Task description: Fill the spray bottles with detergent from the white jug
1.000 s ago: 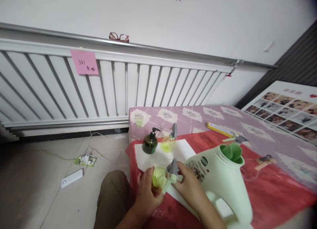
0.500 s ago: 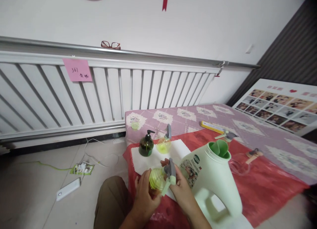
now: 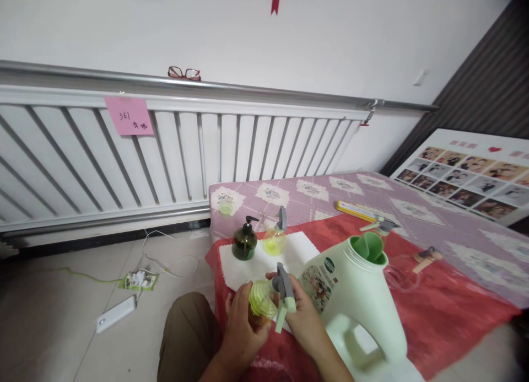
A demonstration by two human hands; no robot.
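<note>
Low in the view, a ribbed, see-through yellow-green spray bottle (image 3: 262, 300) is held on its side, its neck towards the right. My left hand (image 3: 240, 320) is wrapped round the bottle's body. Around the grey spray head (image 3: 282, 285) at the neck, my right hand (image 3: 302, 310) is closed, with some fingers hidden behind it. The pale green trigger hangs down from the head. A dark green pump bottle (image 3: 244, 242) and a second spray bottle (image 3: 274, 240) stand upright on a white cloth (image 3: 231, 269) just beyond my hands.
A large pale green jug (image 3: 355, 294), its mouth holding a green insert, stands close by my right forearm. A red sheet (image 3: 438, 310) covers part of the patterned bed. Beyond the jug lie another spray head (image 3: 379, 225) and a yellow box (image 3: 359, 210).
The spray head has turned slightly at the bottle's neck, so its trigger hangs at a different angle. My left hand stays on the body; the view has shifted a little.
</note>
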